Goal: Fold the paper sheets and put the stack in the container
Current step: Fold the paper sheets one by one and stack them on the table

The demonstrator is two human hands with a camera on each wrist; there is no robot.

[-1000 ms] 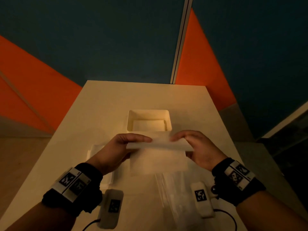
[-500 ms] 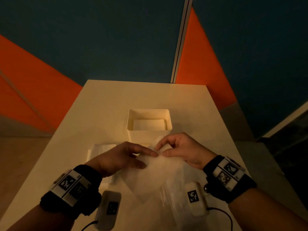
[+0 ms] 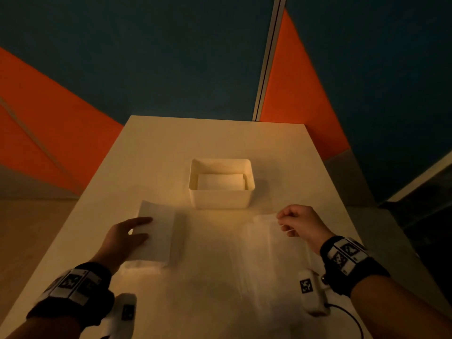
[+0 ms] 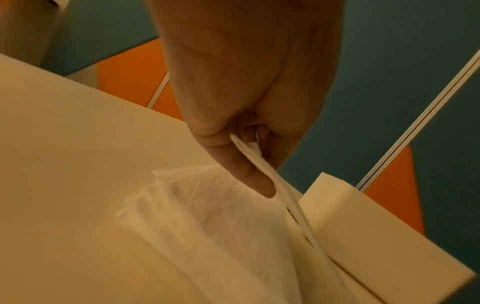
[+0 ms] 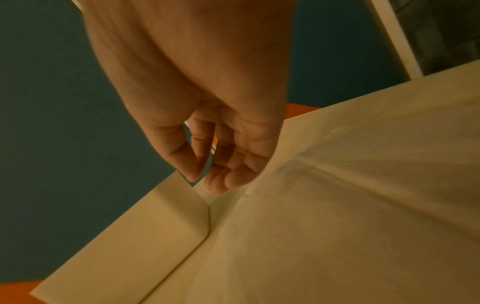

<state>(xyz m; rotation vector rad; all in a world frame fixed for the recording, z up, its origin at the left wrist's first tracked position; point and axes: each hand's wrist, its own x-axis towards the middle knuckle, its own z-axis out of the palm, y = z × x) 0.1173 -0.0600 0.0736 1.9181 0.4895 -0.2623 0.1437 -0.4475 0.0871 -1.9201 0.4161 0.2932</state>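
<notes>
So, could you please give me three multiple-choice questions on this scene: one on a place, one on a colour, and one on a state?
1. Where does the container stand?
A. On the table, beyond the left hand and right hand
B. Under the left hand
C. On the floor

2. What colour is the container?
A. Orange
B. White
C. Black

3. What is the left hand doing?
A. Hanging empty
B. Reaching into the container
C. Pinching a folded sheet

Answers: 1 A, as the head view shows it mid-table, past both hands; 2 B, as its walls are pale like the table; 3 C, as the left wrist view shows the thumb and fingers closed on the sheet.
</notes>
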